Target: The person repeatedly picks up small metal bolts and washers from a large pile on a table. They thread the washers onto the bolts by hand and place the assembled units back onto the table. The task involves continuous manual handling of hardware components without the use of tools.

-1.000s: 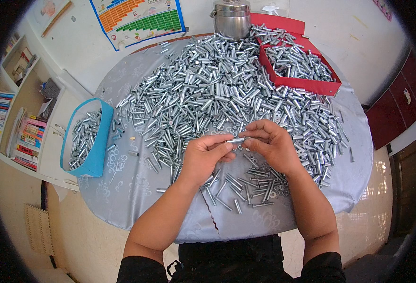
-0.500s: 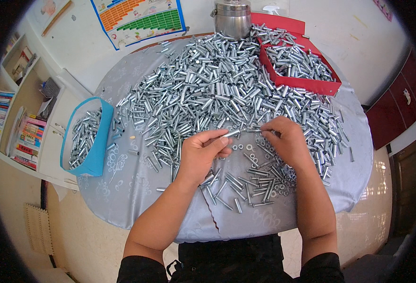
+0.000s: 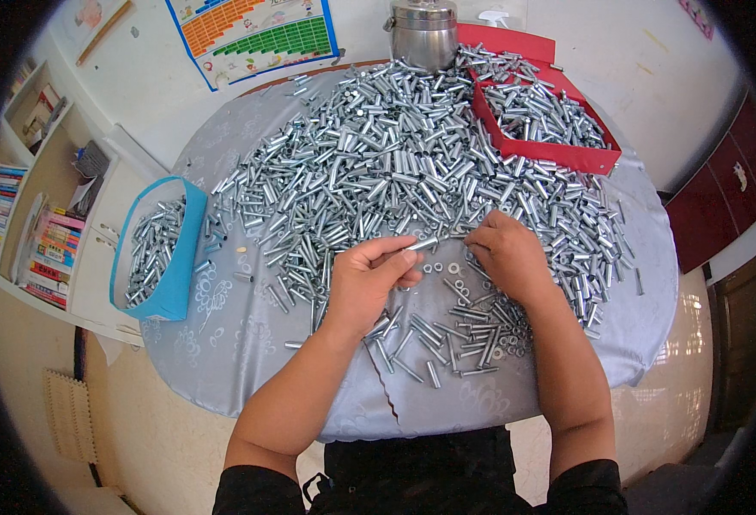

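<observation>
My left hand [image 3: 369, 276] pinches a shiny metal sleeve [image 3: 424, 244] between thumb and index finger, above the front of the pile. Close on its right, my right hand [image 3: 513, 257] is closed, with its fingertips at the end of a thin metal bolt [image 3: 457, 234]. The bolt points toward the sleeve; whether its tip sits inside the sleeve is too small to tell. Below the hands lie loose washers [image 3: 454, 269] and a small heap of bolts [image 3: 478, 335] and nuts, partly hidden by my right wrist.
A large pile of metal sleeves and bolts [image 3: 378, 154] covers the table's back half. Behind it stand a red box [image 3: 558, 154] full of parts and a steel pot [image 3: 423, 39]. At the left, a blue box [image 3: 181, 266] holds more. The grey tablecloth [image 3: 249, 360] shows in front.
My right hand has shifted slightly left and its fingers have turned and curled at the bolt's end. My left hand and the sleeve stay almost still.
</observation>
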Motion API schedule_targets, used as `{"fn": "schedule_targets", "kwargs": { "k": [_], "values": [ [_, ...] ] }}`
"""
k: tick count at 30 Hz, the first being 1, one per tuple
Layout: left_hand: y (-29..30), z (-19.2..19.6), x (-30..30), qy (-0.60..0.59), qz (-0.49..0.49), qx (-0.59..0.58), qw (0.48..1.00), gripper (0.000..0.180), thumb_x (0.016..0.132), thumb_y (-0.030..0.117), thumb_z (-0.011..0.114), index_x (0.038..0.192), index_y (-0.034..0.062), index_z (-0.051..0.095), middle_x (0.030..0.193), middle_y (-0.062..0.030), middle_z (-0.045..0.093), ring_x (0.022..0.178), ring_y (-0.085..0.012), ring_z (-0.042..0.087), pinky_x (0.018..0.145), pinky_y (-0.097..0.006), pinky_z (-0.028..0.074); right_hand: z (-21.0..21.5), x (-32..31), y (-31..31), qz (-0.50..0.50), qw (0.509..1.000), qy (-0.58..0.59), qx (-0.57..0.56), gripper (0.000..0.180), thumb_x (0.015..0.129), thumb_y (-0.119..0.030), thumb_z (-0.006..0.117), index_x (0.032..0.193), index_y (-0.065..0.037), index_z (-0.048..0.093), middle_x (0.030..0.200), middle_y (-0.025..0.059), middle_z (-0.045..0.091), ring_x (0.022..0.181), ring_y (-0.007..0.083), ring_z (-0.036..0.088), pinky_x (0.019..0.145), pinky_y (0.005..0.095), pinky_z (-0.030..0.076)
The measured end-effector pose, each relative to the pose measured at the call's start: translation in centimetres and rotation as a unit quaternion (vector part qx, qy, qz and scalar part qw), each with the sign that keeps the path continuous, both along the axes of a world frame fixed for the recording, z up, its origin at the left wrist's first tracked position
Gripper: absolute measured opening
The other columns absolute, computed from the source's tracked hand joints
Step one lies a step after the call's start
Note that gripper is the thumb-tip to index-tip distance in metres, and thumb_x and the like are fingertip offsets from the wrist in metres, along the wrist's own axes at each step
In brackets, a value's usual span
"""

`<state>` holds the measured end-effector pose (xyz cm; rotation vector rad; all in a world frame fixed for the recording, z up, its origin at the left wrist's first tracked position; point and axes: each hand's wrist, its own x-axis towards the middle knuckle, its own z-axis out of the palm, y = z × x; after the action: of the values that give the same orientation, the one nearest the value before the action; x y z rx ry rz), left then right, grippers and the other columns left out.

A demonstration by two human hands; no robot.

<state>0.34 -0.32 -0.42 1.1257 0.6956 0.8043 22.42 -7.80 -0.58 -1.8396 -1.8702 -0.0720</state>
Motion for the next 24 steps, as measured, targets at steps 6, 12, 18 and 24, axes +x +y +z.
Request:
{"fn": "schedule_targets", "kwargs": {
  "k": [6,12,18,24],
  "values": [
    [-0.04,-0.08,0.15,0.000,-0.009,0.006,1.000,0.024,0.088,0.005,0.065,0.110,-0.0021,0.065,0.094,-0.0141,0.071,0.074,-0.0161,0.068,0.067,-0.028,0.057,-0.10,0.17,0.10,0.002,1.000,0.004,-0.009,0.012,0.079,-0.011,0.062,0.084,-0.013,0.072,0.085,0.0075,0.060,0.082,0.0280,0.063,0.070,0.0393,0.051],
    [0.02,-0.21,0.08,0.002,-0.010,0.004,1.000,0.023,0.088,0.005,0.065,0.110,-0.0022,0.065,0.094,-0.0138,0.070,0.074,-0.0162,0.068,0.067,-0.028,0.056,0.04,0.24,0.09,0.010,0.999,-0.011,-0.035,0.013,0.080,-0.010,0.059,0.087,-0.013,0.070,0.087,0.0084,0.060,0.083,0.0292,0.063,0.071,0.0402,0.051],
    [-0.01,-0.24,0.16,0.004,-0.008,0.001,1.000,0.023,0.088,0.005,0.065,0.109,-0.0021,0.066,0.093,-0.0137,0.070,0.074,-0.0164,0.068,0.067,-0.028,0.056,0.43,0.23,-0.21,0.016,0.998,0.012,-0.066,0.014,0.081,-0.009,0.058,0.090,-0.011,0.069,0.091,0.0100,0.059,0.085,0.0306,0.063,0.073,0.0416,0.051],
    [-0.07,-0.18,0.20,0.011,-0.009,0.003,1.000,0.023,0.088,0.005,0.065,0.109,-0.0017,0.066,0.094,-0.0140,0.070,0.074,-0.0164,0.068,0.067,-0.028,0.057,0.17,0.34,-0.40,0.020,0.998,0.013,-0.061,0.011,0.081,-0.009,0.059,0.088,-0.009,0.068,0.091,0.0119,0.059,0.085,0.0315,0.063,0.073,0.0415,0.051]
  ]
}}
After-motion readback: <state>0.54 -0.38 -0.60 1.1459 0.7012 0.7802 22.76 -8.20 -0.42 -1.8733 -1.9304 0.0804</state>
